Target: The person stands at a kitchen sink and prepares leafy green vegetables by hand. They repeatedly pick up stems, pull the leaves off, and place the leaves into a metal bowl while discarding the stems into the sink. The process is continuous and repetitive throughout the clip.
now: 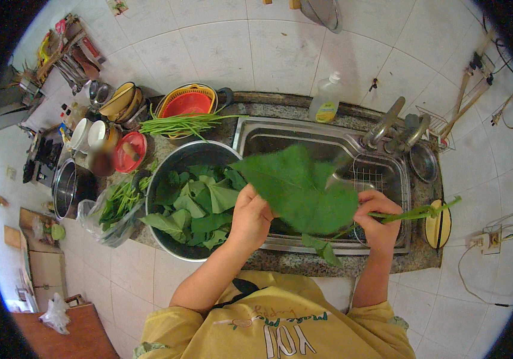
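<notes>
A broad green leaf [304, 185] is spread above the sink [268, 140] between 2 hands. The left hand [253, 218] grasps its left edge, fingers curled in and partly hidden; the right hand [378, 216] is closed in a pinch at its right edge, on a green stem [427, 213] that runs out to the right. A smaller leaf [323, 248] hangs below. Just left of the sink, a metal pot [199, 152] holds a heap of similar leaves [199, 203]. Beside it, a clear bag [113, 236] holds more greens [119, 203] — and long stalks [184, 124] lie across a yellow basket [190, 90] with a red bowl [189, 105] inside. A red dish [140, 143] holds something brownish. Behind the sink stands a clear bottle [327, 99] with a yellow-green label; the yellow shirt [292, 323] bears printed lettering.
</notes>
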Demonstrator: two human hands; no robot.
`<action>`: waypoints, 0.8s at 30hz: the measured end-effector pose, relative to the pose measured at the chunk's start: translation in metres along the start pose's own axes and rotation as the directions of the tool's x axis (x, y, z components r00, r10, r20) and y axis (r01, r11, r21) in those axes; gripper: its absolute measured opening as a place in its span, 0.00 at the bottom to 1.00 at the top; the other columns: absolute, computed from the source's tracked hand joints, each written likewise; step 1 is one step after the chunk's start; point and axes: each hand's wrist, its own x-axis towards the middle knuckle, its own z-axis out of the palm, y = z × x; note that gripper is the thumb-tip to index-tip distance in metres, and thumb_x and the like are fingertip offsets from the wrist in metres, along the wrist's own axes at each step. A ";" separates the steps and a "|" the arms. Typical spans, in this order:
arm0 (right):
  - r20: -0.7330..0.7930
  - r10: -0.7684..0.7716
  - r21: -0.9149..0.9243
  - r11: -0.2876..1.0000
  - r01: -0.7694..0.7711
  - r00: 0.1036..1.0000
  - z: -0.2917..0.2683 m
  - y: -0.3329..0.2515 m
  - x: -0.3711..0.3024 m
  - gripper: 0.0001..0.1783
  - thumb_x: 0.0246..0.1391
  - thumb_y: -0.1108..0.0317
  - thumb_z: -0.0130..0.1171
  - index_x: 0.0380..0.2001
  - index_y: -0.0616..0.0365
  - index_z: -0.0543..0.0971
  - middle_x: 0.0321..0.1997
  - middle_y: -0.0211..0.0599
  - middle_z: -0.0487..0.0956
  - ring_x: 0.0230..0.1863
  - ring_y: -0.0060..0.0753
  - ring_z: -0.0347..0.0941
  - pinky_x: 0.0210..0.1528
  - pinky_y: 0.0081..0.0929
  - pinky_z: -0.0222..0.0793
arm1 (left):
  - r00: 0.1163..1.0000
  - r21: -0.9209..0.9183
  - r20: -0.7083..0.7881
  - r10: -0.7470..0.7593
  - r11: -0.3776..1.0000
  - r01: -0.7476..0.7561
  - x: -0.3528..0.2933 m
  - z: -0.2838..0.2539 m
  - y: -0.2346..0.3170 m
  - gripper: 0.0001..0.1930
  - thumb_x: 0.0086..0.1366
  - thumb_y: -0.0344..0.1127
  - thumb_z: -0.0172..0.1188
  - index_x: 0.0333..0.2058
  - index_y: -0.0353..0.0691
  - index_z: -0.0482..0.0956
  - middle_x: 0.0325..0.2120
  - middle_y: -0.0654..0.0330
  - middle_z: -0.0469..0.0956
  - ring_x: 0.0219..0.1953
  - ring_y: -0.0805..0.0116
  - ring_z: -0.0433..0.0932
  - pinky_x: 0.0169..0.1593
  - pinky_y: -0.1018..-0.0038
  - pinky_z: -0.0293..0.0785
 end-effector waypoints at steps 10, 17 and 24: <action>0.017 0.031 0.121 0.992 -0.033 0.999 0.004 0.001 0.000 0.05 0.28 0.80 0.60 0.16 0.61 0.76 0.27 0.41 0.78 0.31 0.33 0.74 0.35 0.26 0.68 | 0.869 0.731 0.362 0.338 0.475 -0.489 -0.015 0.002 -0.004 0.04 0.54 0.27 0.55 0.29 0.35 0.74 0.19 0.60 0.72 0.20 0.70 0.72 0.23 0.77 0.68; 0.131 -0.078 -0.031 0.996 0.083 0.988 0.007 -0.005 0.001 0.06 0.29 0.78 0.61 0.16 0.56 0.77 0.27 0.37 0.78 0.29 0.30 0.74 0.34 0.23 0.67 | 0.506 0.676 0.683 0.527 -0.193 -0.711 -0.003 0.017 -0.001 0.15 0.41 0.29 0.63 0.33 0.42 0.77 0.23 0.60 0.66 0.25 0.62 0.66 0.28 0.70 0.62; 0.129 -0.035 0.030 0.999 0.031 0.991 0.014 -0.005 0.000 0.05 0.30 0.78 0.60 0.17 0.58 0.77 0.27 0.36 0.78 0.30 0.29 0.74 0.35 0.23 0.67 | 0.553 0.677 0.676 0.487 -0.112 -0.728 0.000 0.010 0.000 0.14 0.43 0.28 0.62 0.33 0.39 0.77 0.21 0.60 0.66 0.24 0.62 0.66 0.27 0.70 0.61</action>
